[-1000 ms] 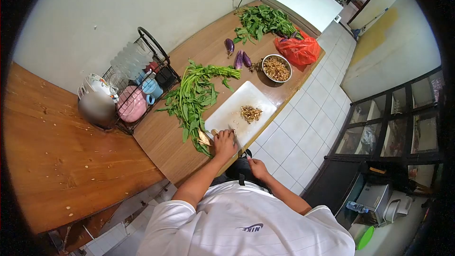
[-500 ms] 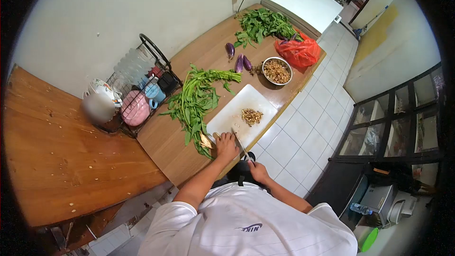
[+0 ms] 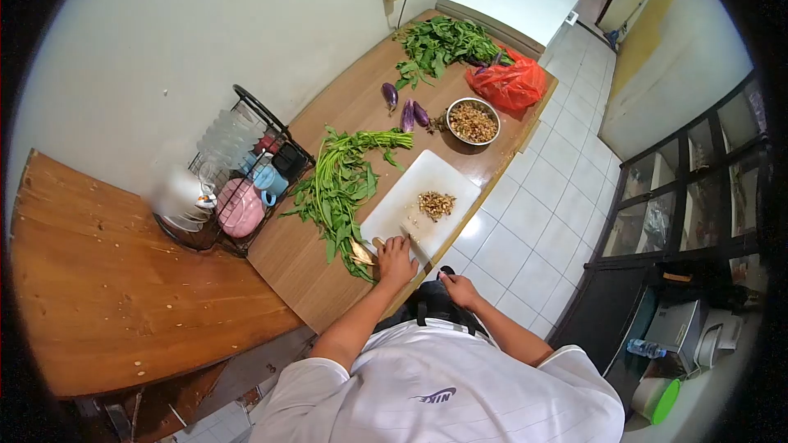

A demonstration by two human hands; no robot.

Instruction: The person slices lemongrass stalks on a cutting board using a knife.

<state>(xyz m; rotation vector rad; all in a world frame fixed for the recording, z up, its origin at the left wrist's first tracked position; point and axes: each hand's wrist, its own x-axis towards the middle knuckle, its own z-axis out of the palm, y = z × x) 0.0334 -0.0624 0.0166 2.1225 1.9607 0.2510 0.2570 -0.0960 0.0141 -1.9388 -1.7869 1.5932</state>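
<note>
My left hand (image 3: 396, 260) rests on the near end of the white cutting board (image 3: 396, 207), its fingers bent over a light brown piece of food (image 3: 377, 242) that is mostly hidden. In my right hand (image 3: 460, 289), at the board's near edge, is the handle of a knife (image 3: 421, 253). The blade lies close beside my left fingertips and points toward the wall. Farther along the board sits a small heap of chopped brown bits (image 3: 436, 206). A pale husk-like piece (image 3: 361, 253) lies next to my left hand, by the leaves.
Leafy greens (image 3: 332, 189) lie left of the board. Beyond it stand a metal bowl (image 3: 474, 121) of chopped bits, purple eggplants (image 3: 408, 116), a red plastic bag (image 3: 513, 82) and more greens (image 3: 443, 43). A dish rack (image 3: 283, 127) stands by the wall.
The view has shifted slightly. The knife has moved a little beside my left fingers, and its blade looks more upright. My left hand stays on the brown piece.
</note>
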